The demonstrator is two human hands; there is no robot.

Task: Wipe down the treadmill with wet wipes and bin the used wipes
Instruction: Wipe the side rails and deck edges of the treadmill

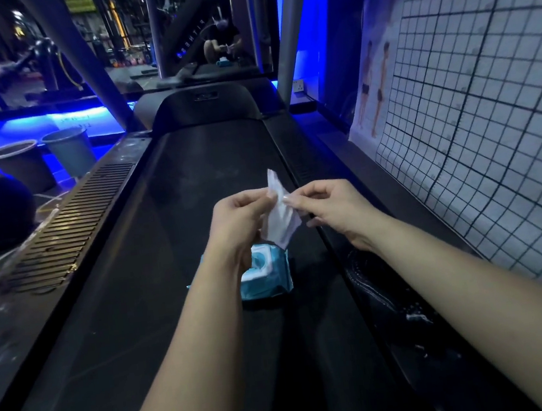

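A white wet wipe (281, 217) hangs folded above the black treadmill belt (177, 222). My left hand (241, 222) pinches its upper left edge and my right hand (327, 209) pinches its upper right edge, both held just over the belt. Directly below them a blue wipes pack (267, 276) with a white lid lies on the belt, partly hidden by my left wrist.
Two buckets, a dark one (18, 163) and a grey one (69, 150), stand on the floor at the left beyond the ribbed side rail (72, 224). A gridded wall poster (474, 107) runs close along the right. A mirror (175, 30) faces the treadmill's front.
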